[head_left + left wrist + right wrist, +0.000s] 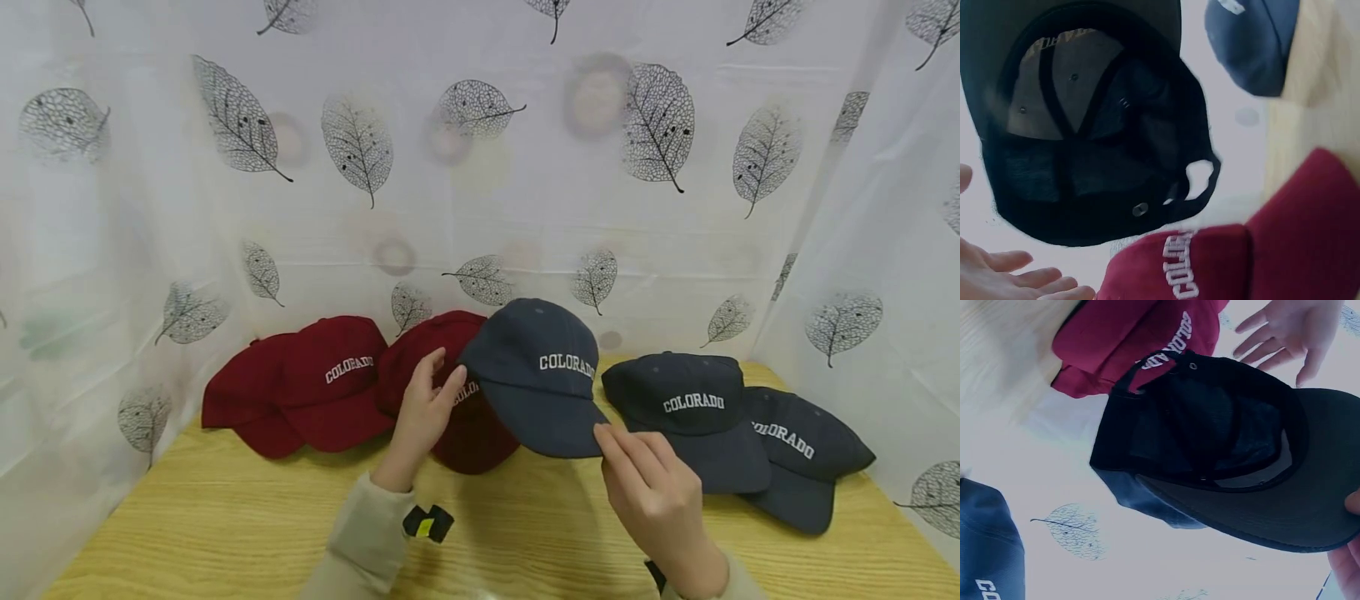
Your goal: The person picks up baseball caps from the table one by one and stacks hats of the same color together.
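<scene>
A navy baseball cap (536, 367) with white COLORADO lettering is held up above the table. My right hand (652, 492) pinches the edge of its brim between thumb and fingers. In the right wrist view the cap's dark inside (1210, 431) and strap opening show. My left hand (427, 408) is beside the cap's left side, fingers spread; the left wrist view shows its fingers (1041, 275) apart from the cap. Behind the held cap, a dark red cap (427, 342) on the table is partly hidden.
More dark red caps (337, 387) overlap at the left of the wooden table (517, 550). Two navy caps, one (682, 417) overlapping the other (806, 450), lie at the right. A white leaf-patterned curtain (450, 217) encloses the back and sides.
</scene>
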Tool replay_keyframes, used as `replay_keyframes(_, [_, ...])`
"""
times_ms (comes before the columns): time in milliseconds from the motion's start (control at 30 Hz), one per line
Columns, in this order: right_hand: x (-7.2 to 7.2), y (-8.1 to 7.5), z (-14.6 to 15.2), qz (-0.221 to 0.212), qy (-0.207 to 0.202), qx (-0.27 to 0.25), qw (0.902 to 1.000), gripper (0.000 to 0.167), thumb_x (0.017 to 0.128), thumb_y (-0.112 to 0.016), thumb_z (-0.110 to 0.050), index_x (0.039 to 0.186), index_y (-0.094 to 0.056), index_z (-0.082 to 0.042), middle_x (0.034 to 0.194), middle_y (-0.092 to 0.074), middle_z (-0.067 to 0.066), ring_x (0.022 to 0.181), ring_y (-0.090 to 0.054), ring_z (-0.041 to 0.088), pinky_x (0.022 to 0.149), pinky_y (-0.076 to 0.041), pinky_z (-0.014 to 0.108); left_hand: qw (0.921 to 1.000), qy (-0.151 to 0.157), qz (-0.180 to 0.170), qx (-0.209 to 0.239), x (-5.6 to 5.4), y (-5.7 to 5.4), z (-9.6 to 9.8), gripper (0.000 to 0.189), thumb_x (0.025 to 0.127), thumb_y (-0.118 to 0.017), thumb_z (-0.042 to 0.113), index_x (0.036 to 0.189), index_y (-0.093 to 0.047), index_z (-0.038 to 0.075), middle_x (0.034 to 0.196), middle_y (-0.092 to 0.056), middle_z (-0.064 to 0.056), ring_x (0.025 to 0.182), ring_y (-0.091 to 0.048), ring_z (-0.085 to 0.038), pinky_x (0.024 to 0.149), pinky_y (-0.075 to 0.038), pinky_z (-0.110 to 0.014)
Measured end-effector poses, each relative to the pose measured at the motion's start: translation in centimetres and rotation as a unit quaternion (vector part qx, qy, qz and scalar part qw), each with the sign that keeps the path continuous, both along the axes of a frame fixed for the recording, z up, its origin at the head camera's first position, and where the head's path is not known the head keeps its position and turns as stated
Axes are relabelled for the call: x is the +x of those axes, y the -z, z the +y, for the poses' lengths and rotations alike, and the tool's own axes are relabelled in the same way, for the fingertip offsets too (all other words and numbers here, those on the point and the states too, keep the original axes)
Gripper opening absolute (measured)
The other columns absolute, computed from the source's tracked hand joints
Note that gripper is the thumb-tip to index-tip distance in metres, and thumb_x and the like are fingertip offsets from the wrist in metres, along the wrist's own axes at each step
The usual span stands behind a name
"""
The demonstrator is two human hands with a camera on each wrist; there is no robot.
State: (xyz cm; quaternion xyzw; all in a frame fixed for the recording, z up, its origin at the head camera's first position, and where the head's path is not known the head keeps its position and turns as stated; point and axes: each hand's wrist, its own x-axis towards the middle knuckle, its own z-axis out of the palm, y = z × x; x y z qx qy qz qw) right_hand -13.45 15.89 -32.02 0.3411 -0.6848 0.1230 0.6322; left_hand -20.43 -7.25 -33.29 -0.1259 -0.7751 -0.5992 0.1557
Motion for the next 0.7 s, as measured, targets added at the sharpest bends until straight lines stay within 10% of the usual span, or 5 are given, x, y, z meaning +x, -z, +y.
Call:
replay_keyframes(167, [0.4, -0.4, -0.5, 0.026, -0.021, -0.001, 0.9994, 0.024, 0.084, -0.048, 0.0, 0.073, -0.067, 0.007, 0.068, -0.062, 0.015, 0.049, -0.048, 0.023, 0.037, -0.038, 0.027, 0.9889, 0.083, -0.046, 0.114, 0.2, -0.3, 0.3, 0.049, 0.094, -0.04, 0.023, 0.132, -0.031, -0.006, 0.131, -0.037, -0.024, 0.12, -0.035, -0.031, 0.097, -0.027, -0.046])
replay_keyframes(400, [0.3, -0.4, -0.6, 0.034, -0.04, 0.028, 0.9982, 0.024, 0.086, -0.048, 0.0, 0.074, -0.068, 0.007, 0.068, -0.063, 0.016, 0.049, -0.05, 0.023, 0.04, -0.039, 0.027, 0.9368, 0.185, -0.093, 0.282, 1.2, -1.0, 1.4, 0.043, 0.094, -0.042, 0.022, 0.126, -0.031, -0.004, 0.122, -0.043, -0.019, 0.106, -0.048, -0.02, 0.092, -0.035, -0.04])
replay_keyframes(700, [-0.1, 0.0, -0.5, 0.027, -0.053, 0.075, 0.9954, 0.025, 0.089, -0.047, 0.0, 0.079, -0.068, 0.006, 0.073, -0.064, 0.015, 0.054, -0.054, 0.021, 0.045, -0.042, 0.026, 0.8944, 0.184, -0.117, 0.391, 2.4, -1.7, 2.1, 0.035, 0.092, -0.037, -0.004, 0.126, -0.03, -0.003, 0.12, -0.044, -0.018, 0.1, -0.052, -0.02, 0.081, -0.043, -0.032])
